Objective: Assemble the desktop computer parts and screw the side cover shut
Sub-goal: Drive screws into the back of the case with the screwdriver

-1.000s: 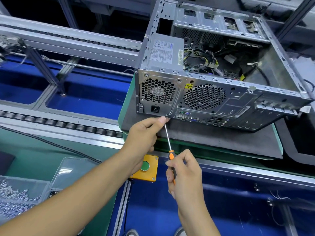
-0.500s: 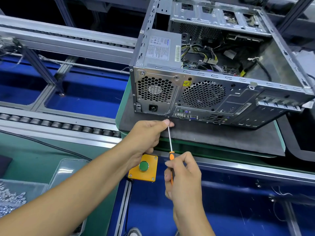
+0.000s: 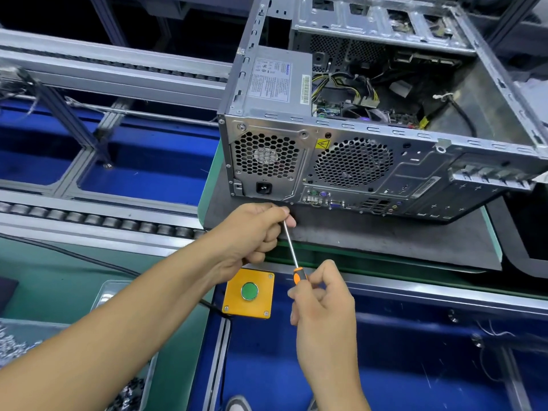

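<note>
an open grey steel desktop computer case [image 3: 370,161] lies on its side on a dark grey rubber mat [image 3: 385,241] that covers a green-edged pallet, with its rear panel facing the person and its open side turned up, no side cover on it. the case sits toward the left and far part of the mat, its rear panel near the mat's left edge, and a bare strip of mat runs along the near edge. inside the case's left end sits a grey metal power supply [image 3: 275,81] with a white printed label and a barcode sticker; the print is too small to read. a yellow triangular warning sticker [image 3: 322,143] sits on the rear panel between the two honeycomb fan grilles, above the black power socket [image 3: 263,188] and the row of coloured ports. the left hand [image 3: 252,232] has its fingers curled, thumb and forefinger pinching the upper end of the thin steel shaft of an orange-and-black handled screwdriver [image 3: 292,253] right at the lower edge of the rear panel, just below the power supply; the tip itself is hidden by the fingers. the right hand [image 3: 323,310] grips the handle, fingers wrapped round it, below and nearer the person, so the tool slants up toward the case. under the hands, off the mat's near edge, a yellow square box with a round green push button [image 3: 249,292] is fixed to the line frame. at the lower left a clear plastic tray [image 3: 118,295] lies on a green surface beside a heap of small silver screws [image 3: 14,345].
</note>
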`<state>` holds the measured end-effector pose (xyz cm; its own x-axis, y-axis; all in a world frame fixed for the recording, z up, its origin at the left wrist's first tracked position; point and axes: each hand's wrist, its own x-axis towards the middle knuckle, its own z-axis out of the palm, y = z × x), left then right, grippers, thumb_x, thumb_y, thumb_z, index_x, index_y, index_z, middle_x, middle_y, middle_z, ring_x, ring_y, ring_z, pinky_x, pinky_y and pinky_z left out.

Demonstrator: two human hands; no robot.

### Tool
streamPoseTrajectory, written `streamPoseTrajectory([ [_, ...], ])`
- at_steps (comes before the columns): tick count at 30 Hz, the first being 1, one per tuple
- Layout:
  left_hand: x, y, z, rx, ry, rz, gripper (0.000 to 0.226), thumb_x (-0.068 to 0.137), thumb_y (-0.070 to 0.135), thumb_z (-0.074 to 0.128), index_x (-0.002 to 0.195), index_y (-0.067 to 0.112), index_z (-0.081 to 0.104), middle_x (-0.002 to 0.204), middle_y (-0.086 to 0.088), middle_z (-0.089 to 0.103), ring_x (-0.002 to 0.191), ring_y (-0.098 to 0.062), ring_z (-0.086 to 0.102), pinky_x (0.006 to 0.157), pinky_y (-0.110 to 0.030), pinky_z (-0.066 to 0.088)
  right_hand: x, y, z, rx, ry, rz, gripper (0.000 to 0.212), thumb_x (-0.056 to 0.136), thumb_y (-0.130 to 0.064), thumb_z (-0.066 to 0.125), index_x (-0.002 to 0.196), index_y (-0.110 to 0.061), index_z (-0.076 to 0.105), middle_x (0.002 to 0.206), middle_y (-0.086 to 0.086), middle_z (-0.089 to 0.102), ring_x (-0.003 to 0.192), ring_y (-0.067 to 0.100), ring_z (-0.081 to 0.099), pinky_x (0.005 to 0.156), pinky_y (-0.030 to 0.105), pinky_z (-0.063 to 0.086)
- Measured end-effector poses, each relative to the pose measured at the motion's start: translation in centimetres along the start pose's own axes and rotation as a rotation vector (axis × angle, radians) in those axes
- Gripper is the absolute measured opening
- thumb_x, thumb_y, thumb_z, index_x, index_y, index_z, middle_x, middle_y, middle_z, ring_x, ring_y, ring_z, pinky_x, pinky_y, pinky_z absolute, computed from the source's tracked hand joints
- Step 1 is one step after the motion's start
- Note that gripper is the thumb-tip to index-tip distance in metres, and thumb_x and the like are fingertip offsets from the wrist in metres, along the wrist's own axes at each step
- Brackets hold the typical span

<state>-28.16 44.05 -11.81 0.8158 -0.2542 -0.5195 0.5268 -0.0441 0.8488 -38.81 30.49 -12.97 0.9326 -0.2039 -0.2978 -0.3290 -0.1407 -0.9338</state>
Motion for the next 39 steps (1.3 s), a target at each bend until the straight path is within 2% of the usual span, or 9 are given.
streamPoseTrajectory([
  [4, 0.2, 0.1, -0.2, 0.064, -0.022, 0.015, 0.028, 0.108, 0.028, 0.046, 0.107, 0.007, 0.065, 0.056, 0.005, 0.028, 0.048, -0.010, 0.018, 0.043, -0.021, 0.013, 0.1, -0.1, -0.2, 0.040, -0.007, 0.045, 0.039, 0.093, -0.005, 0.055, 0.062, -0.026, 0.044, 0.047, 0.001, 0.049, 0.043, 0.009, 0.038, 0.044, 0.017, 0.031],
  [10, 0.1, -1.0, 1.6, -0.197, 0.062, 0.029, 0.023, 0.106, 0.029, 0.050, 0.102, 0.012, 0.065, 0.051, 0.008, 0.025, 0.042, -0.006, 0.017, 0.037, -0.017, 0.015, -0.4, -0.5, 1.1, 0.292, -0.002, 0.241, 0.034, 0.089, -0.001, 0.057, 0.063, -0.017, 0.042, 0.051, 0.010, 0.044, 0.044, 0.017, 0.028, 0.040, 0.022, 0.023],
  [14, -0.2, -1.6, 2.5, -0.248, 0.147, 0.053, 0.028, 0.105, 0.036, 0.054, 0.106, 0.013, 0.070, 0.051, 0.009, 0.025, 0.041, -0.005, 0.019, 0.036, -0.017, 0.018, -0.4, -0.9, 1.4, 0.312, 0.001, 0.231, 0.033, 0.090, -0.002, 0.056, 0.063, -0.018, 0.044, 0.052, 0.009, 0.045, 0.043, 0.016, 0.028, 0.041, 0.023, 0.023],
  [19, -0.4, -1.6, 2.3, -0.182, 0.160, 0.032, 0.033, 0.105, 0.041, 0.052, 0.105, 0.017, 0.074, 0.053, 0.007, 0.025, 0.044, -0.007, 0.018, 0.037, -0.019, 0.018, -0.2, -1.1, 1.5, 0.323, -0.027, 0.263, 0.032, 0.090, -0.002, 0.055, 0.064, -0.017, 0.044, 0.054, 0.009, 0.046, 0.043, 0.016, 0.027, 0.041, 0.021, 0.023],
  [27, -1.1, -1.5, 1.9, -0.066, 0.163, 0.090, 0.034, 0.101, 0.047, 0.055, 0.108, 0.016, 0.069, 0.058, 0.002, 0.027, 0.048, -0.011, 0.019, 0.041, -0.021, 0.019, -0.5, -1.1, 1.6, 0.336, -0.030, 0.251, 0.035, 0.091, -0.004, 0.056, 0.062, -0.019, 0.043, 0.053, 0.008, 0.045, 0.043, 0.015, 0.027, 0.041, 0.021, 0.023],
  [30, -1.2, -1.8, 2.1, -0.114, 0.216, 0.151, 0.031, 0.099, 0.045, 0.060, 0.113, 0.018, 0.064, 0.058, 0.002, 0.027, 0.046, -0.010, 0.022, 0.041, -0.023, 0.021, -0.5, -1.2, 1.5, 0.355, -0.038, 0.244, 0.033, 0.090, -0.003, 0.055, 0.063, -0.017, 0.043, 0.053, 0.009, 0.044, 0.042, 0.015, 0.026, 0.040, 0.021, 0.022],
  [33, -1.2, -2.0, 2.4, -0.197, 0.246, 0.183, 0.022, 0.102, 0.038, 0.059, 0.111, 0.021, 0.069, 0.056, 0.002, 0.027, 0.045, -0.010, 0.022, 0.041, -0.022, 0.020, -0.6, -1.2, 1.5, 0.364, -0.045, 0.242, 0.031, 0.090, -0.002, 0.054, 0.065, -0.015, 0.042, 0.053, 0.010, 0.042, 0.043, 0.016, 0.024, 0.041, 0.020, 0.021],
  [39, -0.8, -1.7, 2.7, -0.303, 0.205, 0.098, 0.023, 0.101, 0.035, 0.060, 0.110, 0.019, 0.074, 0.054, 0.006, 0.024, 0.044, -0.007, 0.019, 0.038, -0.020, 0.018, -0.3, -0.7, 1.3, 0.336, -0.029, 0.208, 0.036, 0.090, -0.002, 0.056, 0.062, -0.020, 0.044, 0.052, 0.008, 0.044, 0.043, 0.016, 0.027, 0.040, 0.021, 0.022],
])
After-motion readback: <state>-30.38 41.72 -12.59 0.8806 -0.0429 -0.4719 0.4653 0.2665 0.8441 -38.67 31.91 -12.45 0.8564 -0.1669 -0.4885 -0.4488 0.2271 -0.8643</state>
